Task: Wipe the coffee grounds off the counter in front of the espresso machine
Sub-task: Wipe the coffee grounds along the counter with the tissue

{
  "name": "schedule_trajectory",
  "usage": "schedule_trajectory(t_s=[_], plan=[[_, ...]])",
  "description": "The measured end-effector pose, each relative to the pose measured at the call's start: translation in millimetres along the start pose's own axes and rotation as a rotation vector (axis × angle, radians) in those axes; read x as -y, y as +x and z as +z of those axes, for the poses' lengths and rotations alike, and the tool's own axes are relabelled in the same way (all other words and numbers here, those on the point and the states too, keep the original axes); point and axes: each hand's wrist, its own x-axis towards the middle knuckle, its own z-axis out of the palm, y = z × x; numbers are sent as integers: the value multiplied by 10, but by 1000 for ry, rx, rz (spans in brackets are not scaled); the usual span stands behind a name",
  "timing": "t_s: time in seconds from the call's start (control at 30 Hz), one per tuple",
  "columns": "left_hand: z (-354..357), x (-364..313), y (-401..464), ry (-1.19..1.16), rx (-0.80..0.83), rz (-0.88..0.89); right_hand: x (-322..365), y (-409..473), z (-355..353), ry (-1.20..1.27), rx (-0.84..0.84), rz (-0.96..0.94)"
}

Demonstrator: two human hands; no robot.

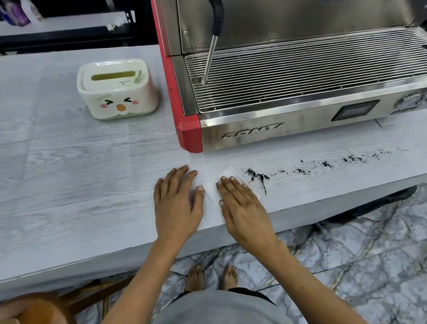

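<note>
While the right hand lies flat with its fingers straight, it presses a thin white sheet of tissue or wipe down onto the pale grey wood-grain counter; nothing is curled round the sheet, which is pinned under the palm and fingers, with its far corner showing past the fingertips and one edge showing on the thumb side; just beside that edge the left hand rests flat on the counter too, fingers spread and holding nothing, its thumb touching or nearly touching the sheet. Just beyond the right hand's fingertips, on the little-finger side, begins the dark scattered coffee grounds; the thickest patch sits near the wipe's far corner, and thinner specks trail away from the hand along the counter's front strip, running before the stainless-steel espresso machine with red side panels; farther off on the left hand's side stands a white ceramic tissue box with a cartoon chick face. The step in hand looks like the very start of wiping: the sheet is laid and pressed, yet the grounds seem untouched; the next move likely calls for a steady downward press and a sweep outward through the trail, gathering the specks rather than smearing them or pushing them off the front edge.
</note>
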Motion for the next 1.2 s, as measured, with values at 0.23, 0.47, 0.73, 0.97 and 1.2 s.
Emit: schedule_trajectory(t_s=[0.23,0.47,0.73,0.97,1.2], plan=[[0,5,0,-8,2,7,-73,27,5,-41,1,0],[10,15,2,-2,0,14,-98,33,34,23,-65,96],[1,15,0,-7,-10,23,-270,49,39,56,-105,178],[-6,10,-3,-15,-8,22,-402,110,-38,94,-155,260],[-10,8,-5,-14,-7,26,-332,119,-211,129,-200,298]])
